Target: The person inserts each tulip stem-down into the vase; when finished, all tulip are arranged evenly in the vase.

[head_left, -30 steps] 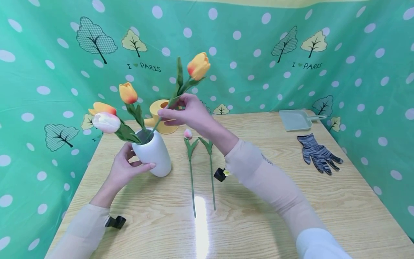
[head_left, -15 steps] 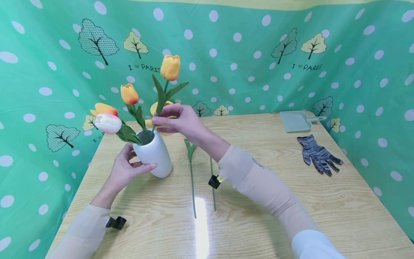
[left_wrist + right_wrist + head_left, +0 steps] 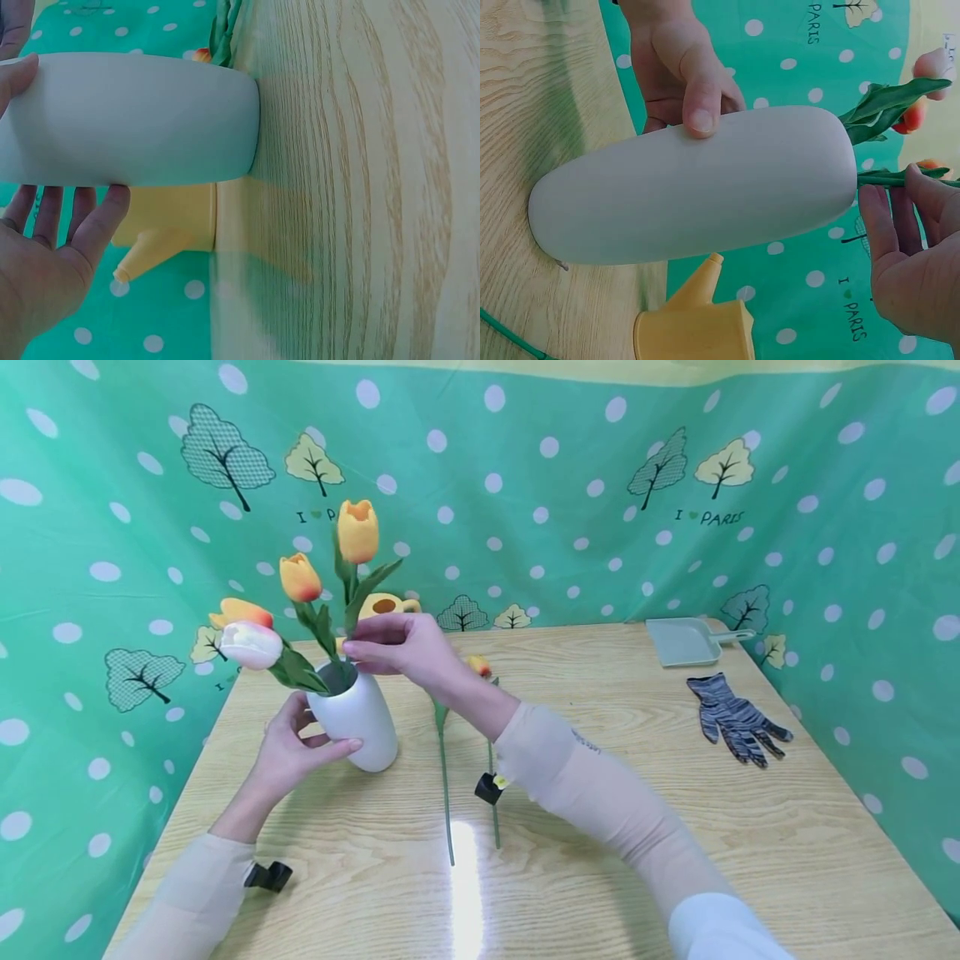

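A white vase (image 3: 356, 727) stands on the wooden table, and my left hand (image 3: 296, 747) grips its side, thumb on one face and fingers round the other. My right hand (image 3: 408, 652) pinches the green stem of an orange-yellow tulip (image 3: 357, 532) just above the vase's mouth. The stem's lower end is out of sight inside the vase. Leaning left out of the same mouth are an orange tulip (image 3: 300, 578), a white-pink tulip (image 3: 252, 646) and another orange one (image 3: 243, 612) behind it. In the right wrist view, the fingers (image 3: 881, 225) sit close to the rim.
Two more tulips lie on the table, a left stem (image 3: 446, 785) and a right stem (image 3: 496, 827), partly under my right arm. A yellow watering can (image 3: 385, 604) stands behind the vase. Far right are a grey-green dustpan (image 3: 681, 641) and a dark knitted glove (image 3: 738, 718).
My right hand has moved left and down with the tulip, swinging its bloom from right of the vase to above it and lowering the stem deeper. My left hand keeps its place on the vase.
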Demonstrator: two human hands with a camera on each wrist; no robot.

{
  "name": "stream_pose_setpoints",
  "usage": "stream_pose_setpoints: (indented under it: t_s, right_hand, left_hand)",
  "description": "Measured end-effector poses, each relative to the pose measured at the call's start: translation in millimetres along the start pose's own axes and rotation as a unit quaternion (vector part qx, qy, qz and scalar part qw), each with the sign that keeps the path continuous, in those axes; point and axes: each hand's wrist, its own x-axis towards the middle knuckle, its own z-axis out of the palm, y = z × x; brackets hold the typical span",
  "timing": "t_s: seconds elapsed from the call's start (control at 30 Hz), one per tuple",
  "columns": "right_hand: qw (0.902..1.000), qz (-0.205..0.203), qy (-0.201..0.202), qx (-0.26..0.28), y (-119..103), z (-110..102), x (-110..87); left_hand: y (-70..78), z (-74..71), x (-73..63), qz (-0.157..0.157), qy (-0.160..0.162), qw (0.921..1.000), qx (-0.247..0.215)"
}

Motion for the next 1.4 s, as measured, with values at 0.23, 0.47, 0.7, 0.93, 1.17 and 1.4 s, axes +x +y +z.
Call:
stream_pose_setpoints:
  t_s: [0.23,0.47,0.7,0.93,1.17,1.4]
  right_hand:
    - [1.0,-0.004,-0.002,-0.002,3,1,2.2]
    - [0.9999,-0.013,0.0,-0.009,6,1,1.1]
    - [0.9995,0.018,0.017,-0.018,9,-1,0.3]
    - [0.9987,0.038,0.025,-0.022,11,-6,0.1]
    - [0.9978,0.054,0.015,-0.036,16,-20,-6.8]
    - [0.9952,0.082,0.028,-0.046,31,-57,-16.6]
  left_hand:
    - [2.1,0.3,-0.9,-0.007,0.003,1.0,0.003]
    - [2.6,1.0,-1.4,-0.004,0.003,1.0,0.006]
    - [2.1,2.2,-1.2,-0.002,0.006,1.0,-0.007]
    - [1.5,1.9,0.0,0.003,0.004,1.0,-0.007]
    - [1.9,1.8,-0.1,-0.004,0.005,1.0,-0.008]
    - [1.9,1.7,0.5,-0.003,0.004,1.0,-0.005]
